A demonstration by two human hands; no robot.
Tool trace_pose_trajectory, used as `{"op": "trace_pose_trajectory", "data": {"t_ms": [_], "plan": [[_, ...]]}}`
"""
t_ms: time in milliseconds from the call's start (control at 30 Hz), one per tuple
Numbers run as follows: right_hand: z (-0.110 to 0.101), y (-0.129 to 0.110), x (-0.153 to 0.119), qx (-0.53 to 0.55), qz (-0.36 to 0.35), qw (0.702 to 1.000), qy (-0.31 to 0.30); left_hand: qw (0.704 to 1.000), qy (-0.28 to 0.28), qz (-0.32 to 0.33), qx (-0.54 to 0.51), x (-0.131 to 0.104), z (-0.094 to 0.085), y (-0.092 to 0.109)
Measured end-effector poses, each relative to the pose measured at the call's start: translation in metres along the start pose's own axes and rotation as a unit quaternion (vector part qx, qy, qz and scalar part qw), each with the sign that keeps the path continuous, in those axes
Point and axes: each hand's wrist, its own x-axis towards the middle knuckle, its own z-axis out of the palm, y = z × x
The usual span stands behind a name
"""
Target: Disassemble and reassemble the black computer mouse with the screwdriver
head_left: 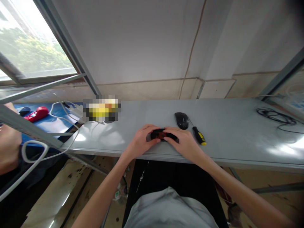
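Note:
My left hand (142, 139) and my right hand (184, 141) are both closed on a small black object with a dark red middle (161, 135), close to the front edge of the grey table. It lies sideways between them, thumbs on the near side, fingers on the far side. Its ends are partly covered by my hands, so I cannot tell its exact kind. Just beyond my right hand sits a black computer mouse (181, 121). Beside that mouse lies a screwdriver (199, 136) with a black and yellow handle, its thin shaft pointing away from me.
On the left of the grey table (228, 126) is a blurred-out yellow thing (102, 109) with white cables (68, 117). A coiled black cable (275, 115) lies at right. Metal frame posts (87, 72) stand at both sides. Another person's arm (9, 148) shows far left, near a red object (39, 113).

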Motion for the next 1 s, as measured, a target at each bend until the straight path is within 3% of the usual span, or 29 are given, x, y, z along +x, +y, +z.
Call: {"op": "trace_pose_trajectory", "data": {"t_ms": [1000], "plan": [[0.0009,-0.0015,0.0005,-0.005,-0.005,1.000,-0.020,0.999,-0.019,-0.002,0.033,0.0001,0.0009,-0.0008]]}}
